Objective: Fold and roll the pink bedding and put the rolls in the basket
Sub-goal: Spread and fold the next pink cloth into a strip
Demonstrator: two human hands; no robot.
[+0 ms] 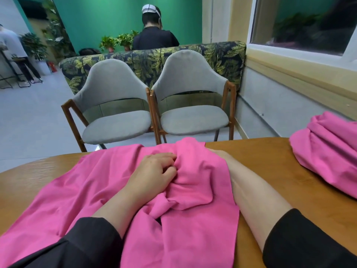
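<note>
A pink bedding sheet point(81, 190) lies spread and rumpled across the wooden table point(270, 171), hanging over its far edge. My left hand point(154, 171) rests on top of the sheet near its middle, fingers curled into a bunched fold. My right hand point(222, 154) reaches under a raised flap of the same sheet; most of it is hidden by the cloth, so its grip is unclear. A second heap of pink bedding point(328, 149) sits crumpled at the table's right edge. No basket is in view.
Two grey chairs point(116, 113) point(193, 107) stand just beyond the table's far edge, backed by a leaf-patterned sofa point(146, 62). A person in black stands behind it. A wall with a window point(301, 26) runs along the right side.
</note>
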